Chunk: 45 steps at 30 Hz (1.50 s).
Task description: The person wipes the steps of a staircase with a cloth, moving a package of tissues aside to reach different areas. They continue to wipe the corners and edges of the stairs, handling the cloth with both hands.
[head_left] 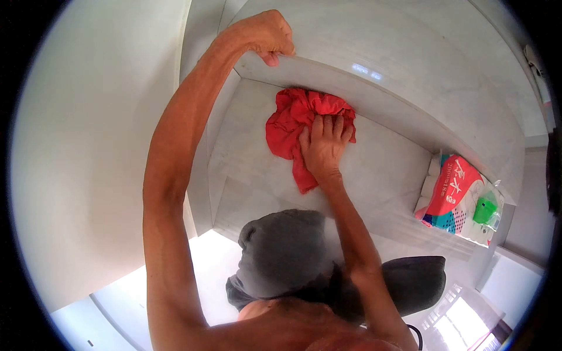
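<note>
A crumpled red cloth [291,126] lies on the pale grey tiled surface [380,169], close to the foot of a low upright face. My right hand [325,146] presses flat on the cloth's right part, its fingers spread and pointing up the view. Up and to the left, my left hand [272,36] is curled over the top edge of the ledge [351,79], with its fingers bent round the rim and the thumb below. The two hands are well apart.
At the right, a plastic-wrapped pack of paper rolls [453,190] stands by the ledge, with a small green item [485,209] on it. A large pale panel [99,146] fills the left side. My dark-clothed knees [284,251] are below the cloth.
</note>
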### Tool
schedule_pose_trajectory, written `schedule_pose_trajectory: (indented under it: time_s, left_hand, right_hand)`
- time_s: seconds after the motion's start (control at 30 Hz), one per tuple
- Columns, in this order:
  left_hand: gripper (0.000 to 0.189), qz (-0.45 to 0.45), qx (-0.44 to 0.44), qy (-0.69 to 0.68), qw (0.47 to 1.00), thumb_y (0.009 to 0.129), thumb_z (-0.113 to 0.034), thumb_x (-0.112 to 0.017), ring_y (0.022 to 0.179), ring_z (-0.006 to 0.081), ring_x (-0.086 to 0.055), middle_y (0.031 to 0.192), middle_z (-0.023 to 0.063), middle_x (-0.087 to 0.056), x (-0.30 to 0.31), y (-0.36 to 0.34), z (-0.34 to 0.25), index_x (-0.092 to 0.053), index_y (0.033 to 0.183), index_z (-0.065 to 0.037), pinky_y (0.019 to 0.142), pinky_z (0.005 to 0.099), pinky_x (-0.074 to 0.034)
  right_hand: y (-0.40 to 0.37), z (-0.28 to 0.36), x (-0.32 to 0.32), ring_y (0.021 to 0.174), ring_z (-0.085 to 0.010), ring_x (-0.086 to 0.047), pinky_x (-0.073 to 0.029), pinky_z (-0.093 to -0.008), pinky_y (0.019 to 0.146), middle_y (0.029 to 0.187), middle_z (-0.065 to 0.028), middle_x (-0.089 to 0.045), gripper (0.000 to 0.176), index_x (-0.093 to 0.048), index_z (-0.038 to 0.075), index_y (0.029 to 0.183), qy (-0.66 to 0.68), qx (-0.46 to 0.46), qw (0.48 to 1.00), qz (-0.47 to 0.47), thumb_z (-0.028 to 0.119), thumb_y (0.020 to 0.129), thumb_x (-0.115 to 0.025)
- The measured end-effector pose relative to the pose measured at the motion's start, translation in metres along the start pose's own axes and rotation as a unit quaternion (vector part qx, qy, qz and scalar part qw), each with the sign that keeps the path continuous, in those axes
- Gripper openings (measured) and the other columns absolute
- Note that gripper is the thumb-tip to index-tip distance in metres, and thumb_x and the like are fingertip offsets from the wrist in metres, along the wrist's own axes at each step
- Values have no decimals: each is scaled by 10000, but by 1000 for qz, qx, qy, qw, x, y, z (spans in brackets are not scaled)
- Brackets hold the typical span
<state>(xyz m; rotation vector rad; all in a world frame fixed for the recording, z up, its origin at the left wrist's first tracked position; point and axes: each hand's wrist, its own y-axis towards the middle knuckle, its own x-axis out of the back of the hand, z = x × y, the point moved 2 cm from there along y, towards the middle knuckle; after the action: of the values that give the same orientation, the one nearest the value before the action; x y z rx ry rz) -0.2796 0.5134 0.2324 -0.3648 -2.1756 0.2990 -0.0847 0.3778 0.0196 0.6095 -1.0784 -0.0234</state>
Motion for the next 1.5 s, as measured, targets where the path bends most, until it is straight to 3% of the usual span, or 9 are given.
schedule_pose_trajectory:
  time_s: [0.43,0.57,0.77,0.87,0.97,1.5]
  left_hand:
    - [265,41,25,5,999,862,-236,-780,648,185,-703,706,74,-650,5,4,-4,-674,803,-1,615,316,-594]
    - [245,101,46,-12,994,840,-192,-777,620,196,-686,689,83,-632,10,14,-5,-657,757,6,589,319,-589]
    - [253,94,74,7,993,820,-188,-783,605,206,-673,685,90,-619,8,21,-4,-644,747,11,576,328,-588]
    - [239,88,51,-60,993,828,-192,-777,617,208,-680,711,85,-631,10,15,4,-652,768,4,587,328,-590]
    - [232,81,63,-5,995,843,-193,-779,626,205,-685,732,84,-644,8,12,-4,-667,794,4,594,327,-588]
    - [269,88,68,-22,994,845,-201,-801,620,203,-692,732,102,-650,9,15,-3,-670,777,24,595,323,-595]
  right_hand:
    - [0,-1,-2,1282,-472,-488,-322,-687,1058,1269,-228,-600,464,-612,-12,1245,-7,-3,1000,11,313,922,-685]
    - [2,5,7,1213,-464,-525,-366,-631,1004,1211,-202,-634,393,-623,-11,1185,-14,8,1000,-27,269,916,-688]
    - [0,-2,6,1240,-476,-516,-353,-647,1038,1261,-207,-633,424,-614,-17,1231,22,2,1000,2,263,922,-685]
    - [-2,-2,6,1253,-483,-511,-344,-653,1055,1277,-212,-629,432,-612,-18,1244,17,1,1000,-3,267,927,-681]
    - [-1,0,6,1259,-484,-509,-340,-658,1060,1283,-216,-625,431,-613,-15,1247,13,-1,1000,-8,271,931,-676]
    - [-1,-2,6,1257,-481,-511,-338,-671,1061,1298,-209,-623,452,-611,-11,1277,15,-5,1000,5,281,937,-672]
